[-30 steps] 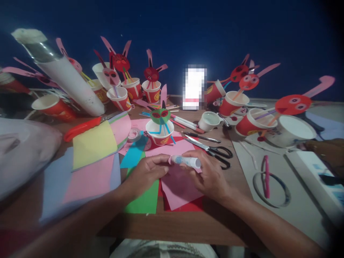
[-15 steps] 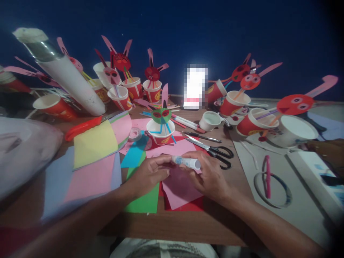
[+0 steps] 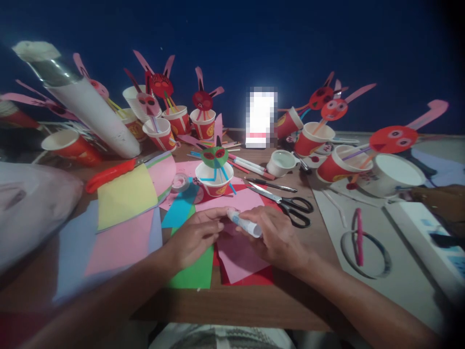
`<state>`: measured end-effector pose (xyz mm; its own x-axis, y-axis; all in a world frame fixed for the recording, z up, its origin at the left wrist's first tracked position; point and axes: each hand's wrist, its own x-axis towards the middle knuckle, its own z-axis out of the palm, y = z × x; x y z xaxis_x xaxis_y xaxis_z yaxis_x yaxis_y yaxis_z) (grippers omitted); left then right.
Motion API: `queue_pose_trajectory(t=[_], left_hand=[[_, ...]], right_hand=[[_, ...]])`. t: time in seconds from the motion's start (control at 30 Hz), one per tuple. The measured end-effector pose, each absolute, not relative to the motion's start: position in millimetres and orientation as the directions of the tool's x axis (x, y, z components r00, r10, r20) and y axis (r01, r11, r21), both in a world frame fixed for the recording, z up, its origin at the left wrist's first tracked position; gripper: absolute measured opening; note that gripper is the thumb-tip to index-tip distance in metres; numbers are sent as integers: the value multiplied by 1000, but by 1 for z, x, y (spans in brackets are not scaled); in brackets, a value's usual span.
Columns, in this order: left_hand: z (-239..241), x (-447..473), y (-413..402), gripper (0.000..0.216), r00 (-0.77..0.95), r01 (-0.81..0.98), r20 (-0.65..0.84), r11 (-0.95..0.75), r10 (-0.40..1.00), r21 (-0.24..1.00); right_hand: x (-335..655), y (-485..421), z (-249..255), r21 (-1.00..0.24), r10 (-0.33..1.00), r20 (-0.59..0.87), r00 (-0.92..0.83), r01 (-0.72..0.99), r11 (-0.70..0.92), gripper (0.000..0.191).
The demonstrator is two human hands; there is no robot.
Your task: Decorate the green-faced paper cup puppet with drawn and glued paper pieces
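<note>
One glue stick (image 3: 244, 224) lies across the fingers of the right hand (image 3: 278, 240).

You work in dim light. The one strong source is the white panel (image 3: 260, 116) at the far side of the table (image 3: 254, 305), blown out. Your left hand (image 3: 194, 235) and right hand (image 3: 278, 237) look soft and the glue stick (image 3: 244, 224) pale. Edges bend and smear, and the right corners go black.

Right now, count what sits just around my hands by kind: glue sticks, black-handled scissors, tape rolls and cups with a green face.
glue stick: 1, gripped in the right hand
black-handled scissors: 1, lying right of the hands
tape roll: 1
green-faced cup: 1, standing beside the tape roll
Total: 4
</note>
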<state>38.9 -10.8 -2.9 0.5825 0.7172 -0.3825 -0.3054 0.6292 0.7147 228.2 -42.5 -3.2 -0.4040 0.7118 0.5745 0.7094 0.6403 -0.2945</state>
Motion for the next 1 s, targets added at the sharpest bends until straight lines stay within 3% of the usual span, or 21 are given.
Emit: queue_pose_trajectory(t=[0.17,0.3,0.43,0.67,1.0], left_hand=[[-2,36,-9,32,578,-330,-410,661,706,674],[0,36,-9,30,558,-300,-441,666,703,683],[1,35,-10,32,539,-187,-448,619,714,763],[2,36,-12,27,527,-8,-328,391,784,920],[3,37,-11,32,571,-1,-293,358,767,934]], right_hand=[[229,-41,-3,-254,687,594,-419,713,654,24],[231,-40,-4,-322,731,571,-375,717,619,22],[230,-40,-3,-402,769,556,-316,708,581,20],[230,-40,3,-454,785,551,-283,688,567,18],[228,-42,5,-464,784,542,-302,670,579,17]])
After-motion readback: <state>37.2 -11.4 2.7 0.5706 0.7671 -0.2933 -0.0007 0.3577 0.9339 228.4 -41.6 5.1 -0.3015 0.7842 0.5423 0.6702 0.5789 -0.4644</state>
